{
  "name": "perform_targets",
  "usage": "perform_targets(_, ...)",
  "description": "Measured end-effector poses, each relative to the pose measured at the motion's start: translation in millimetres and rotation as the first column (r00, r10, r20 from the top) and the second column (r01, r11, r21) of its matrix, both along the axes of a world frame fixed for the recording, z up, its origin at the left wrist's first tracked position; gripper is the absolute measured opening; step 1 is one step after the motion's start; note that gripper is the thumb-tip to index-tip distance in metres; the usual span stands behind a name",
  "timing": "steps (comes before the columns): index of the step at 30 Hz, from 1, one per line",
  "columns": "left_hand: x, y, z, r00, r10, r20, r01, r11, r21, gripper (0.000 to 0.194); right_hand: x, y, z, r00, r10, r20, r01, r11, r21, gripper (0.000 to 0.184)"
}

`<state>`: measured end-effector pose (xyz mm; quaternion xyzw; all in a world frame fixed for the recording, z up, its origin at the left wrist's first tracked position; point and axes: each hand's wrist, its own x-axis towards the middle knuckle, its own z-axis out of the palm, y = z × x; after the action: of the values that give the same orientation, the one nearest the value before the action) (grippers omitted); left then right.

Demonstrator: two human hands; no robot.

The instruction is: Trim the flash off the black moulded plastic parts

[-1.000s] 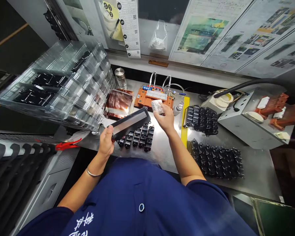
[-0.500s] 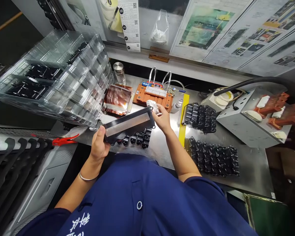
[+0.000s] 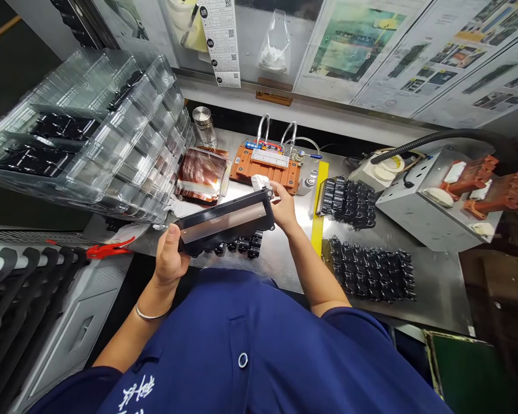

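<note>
Workbench (image 3: 435, 287) of shiny grey metal runs beneath a pale upright panel (image 3: 358, 63) hung with printed sheets, with dark floor (image 3: 8, 69) and a yellow line at far left. Someone in a navy shirt (image 3: 198, 339) faces it. A tall stack of clear plastic trays (image 3: 151, 132) rises at left, black pieces in its upper compartments; a grey metal box (image 3: 414, 207) bearing orange-brown blocks sits at right. Groups of black ribbed parts (image 3: 371, 270) lie on the metal, two of them right of a flat yellow strip (image 3: 319, 213). Toward the back are an orange-brown fixture (image 3: 242, 164) with looped silvery tubes and a pile of amber film packets (image 3: 202, 172).

At centre, above another ribbed group, a long black housing (image 3: 224, 221) is held off the bench, its pale metallic strip facing up. Its long axis slants from lower left, nearer the wearer, to upper right, that end pointing toward the fixture. The left hand (image 3: 169, 259) is closed round the near end — thumb on top, fingers curled beneath. The right hand (image 3: 282, 210), partly closed, pinches a crumpled white tissue (image 3: 259, 182) beside the far end; whether it touches the housing cannot be told.
</note>
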<state>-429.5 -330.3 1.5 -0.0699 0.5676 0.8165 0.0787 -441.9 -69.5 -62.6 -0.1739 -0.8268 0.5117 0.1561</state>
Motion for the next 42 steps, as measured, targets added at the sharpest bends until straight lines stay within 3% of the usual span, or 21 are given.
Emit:
perform_targets(4, -2.1, 1.4, 1.9, 0.999, -0.008, 0.039, 0.008, 1.0, -0.013, 0.056, -1.4, 5.8, 4.4, 0.994, -0.088, -0.066, 0.087, 0.996, -0.015, 0.057)
perform_targets(8, -5.1, 3.1, 1.5, 0.996, 0.026, 0.083, -0.024, 0.999, -0.025, 0.055, 9.8, 2.9, 30.9, 0.976, -0.124, -0.177, 0.14, 0.987, 0.083, 0.058)
perform_targets(10, -6.5, 5.2, 0.1, 0.995, 0.023, 0.097, -0.02, 0.999, -0.026, 0.055, 20.3, -10.6, 50.7, 0.972, -0.026, -0.233, 0.089, 0.961, 0.261, 0.054)
perform_targets(12, -7.4, 8.3, -1.9, 0.997, 0.012, 0.082, -0.01, 0.999, -0.03, 0.057, 28.4, -29.1, 67.9, 0.96, 0.166, -0.227, -0.051, 0.897, 0.439, 0.049)
perform_targets(15, -8.0, 12.1, -4.9, 0.998, 0.03, 0.05, -0.028, 0.999, -0.041, 0.056, 25.3, -44.1, 75.4, 0.917, 0.363, -0.162, -0.224, 0.808, 0.545, 0.04)
perform_targets(17, -8.6, 11.6, -6.8, 0.997, 0.049, 0.057, -0.046, 0.998, -0.052, 0.054, 11.3, -34.1, 63.5, 0.939, 0.315, -0.134, -0.199, 0.821, 0.535, 0.039)
perform_targets(19, -9.6, 7.9, -8.4, 0.995, 0.051, 0.088, -0.046, 0.997, -0.058, 0.054, -8.8, -11.0, 38.7, 0.987, 0.15, -0.055, -0.105, 0.869, 0.484, 0.043)
perform_targets(21, -10.6, 2.4, -9.6, 0.987, 0.032, 0.155, -0.027, 0.999, -0.034, 0.056, -28.6, 14.2, 5.2, 0.985, -0.061, 0.16, -0.01, 0.911, 0.411, 0.048)
perform_targets(24, -11.5, -4.6, -10.1, 0.963, 0.019, 0.269, -0.03, 0.999, 0.037, 0.055, -45.2, 36.4, -47.4, 0.81, -0.187, 0.556, -0.004, 0.946, 0.323, 0.053)
perform_targets(26, -11.4, -6.9, -9.6, 0.954, 0.031, 0.3, -0.052, 0.997, 0.063, 0.054, -46.4, 38.4, -75.8, 0.726, -0.206, 0.656, -0.016, 0.949, 0.315, 0.051)
perform_targets(29, -9.4, -7.8, -7.5, 0.954, 0.05, 0.297, -0.069, 0.996, 0.053, 0.054, -45.5, 31.6, -103.2, 0.69, -0.25, 0.68, 0.005, 0.94, 0.34, 0.047)
perform_targets(32, -3.8, -9.3, -4.3, 0.957, 0.065, 0.284, -0.074, 0.997, 0.02, 0.055, -52.4, 24.0, -117.2, 0.694, -0.281, 0.663, 0.044, 0.936, 0.35, 0.049)
perform_targets(36, 7.5, -14.0, 0.1, 0.967, 0.082, 0.24, -0.082, 0.997, -0.012, 0.05, -65.3, 18.5, -122.9, 0.724, -0.27, 0.635, 0.088, 0.949, 0.303, 0.048)
perform_targets(39, 14.6, -16.4, 2.9, 0.969, 0.094, 0.227, -0.089, 0.996, -0.03, 0.047, -64.3, 16.3, -114.7, 0.767, -0.274, 0.581, 0.12, 0.95, 0.29, 0.055)
perform_targets(42, 18.4, -15.0, 5.6, 0.956, 0.101, 0.277, -0.091, 0.995, -0.05, 0.048, -52.7, 15.2, -94.2, 0.85, -0.22, 0.478, 0.098, 0.959, 0.266, 0.055)
